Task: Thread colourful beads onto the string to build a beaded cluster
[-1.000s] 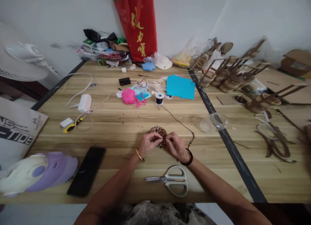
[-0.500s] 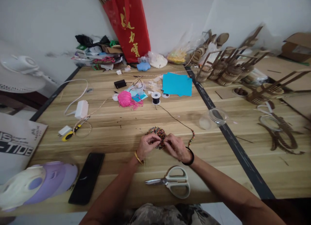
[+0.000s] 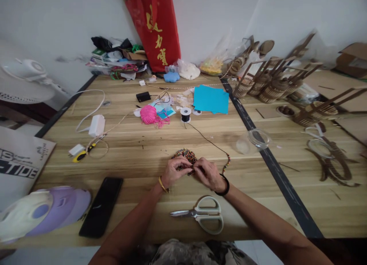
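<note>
A round heap of small multicoloured beads (image 3: pixel 185 155) lies on the wooden table, partly covered by my fingers. My left hand (image 3: pixel 176 171) is over its near edge, thumb and fingertips pinched on what looks like a tiny bead. Close against those fingertips, my right hand (image 3: pixel 208 173) is also pinched; what it holds is hidden. From a spool of black cord (image 3: pixel 185 115), the thin cord runs right to a short row of strung beads (image 3: pixel 226 164) that passes out of sight by my right wrist. Scissors (image 3: pixel 197 213) with pale handles lie nearer to me, blades to the left.
A black phone (image 3: pixel 101 207) and a purple-and-white device (image 3: pixel 61 209) are at front left. Pink yarn (image 3: pixel 148 115) and blue sheets (image 3: pixel 211 99) lie farther back. Clear round containers (image 3: pixel 259 139) stand right, before several woven baskets (image 3: pixel 268 87). A yellow cutter (image 3: pixel 79 155) lies left.
My left fingertips have shifted slightly right, to meet the right ones. The right hand stays almost in place. The view has moved a little.
</note>
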{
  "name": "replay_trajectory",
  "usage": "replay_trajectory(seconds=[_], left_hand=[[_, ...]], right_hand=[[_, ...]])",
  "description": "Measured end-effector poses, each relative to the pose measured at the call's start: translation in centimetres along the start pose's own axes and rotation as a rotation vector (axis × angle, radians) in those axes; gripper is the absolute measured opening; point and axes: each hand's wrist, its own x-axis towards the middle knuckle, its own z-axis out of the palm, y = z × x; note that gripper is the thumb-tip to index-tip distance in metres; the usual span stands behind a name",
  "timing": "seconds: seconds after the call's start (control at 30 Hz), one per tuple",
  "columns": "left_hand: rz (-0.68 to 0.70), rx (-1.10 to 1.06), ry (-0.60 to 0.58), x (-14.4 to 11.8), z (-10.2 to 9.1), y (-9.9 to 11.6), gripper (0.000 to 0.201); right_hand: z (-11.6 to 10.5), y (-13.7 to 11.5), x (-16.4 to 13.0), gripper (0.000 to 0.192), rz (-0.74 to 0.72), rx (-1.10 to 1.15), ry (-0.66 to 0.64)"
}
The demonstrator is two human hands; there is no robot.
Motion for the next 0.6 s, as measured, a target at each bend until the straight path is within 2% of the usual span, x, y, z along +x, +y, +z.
replay_trajectory(seconds=[0.6], left_hand=[[-0.016,-0.009,-0.005,0.12,-0.1,0.18,0.022]], right_hand=[[-0.14,-0.19,0.08,0.01,-0.038,0.023,0.017]])
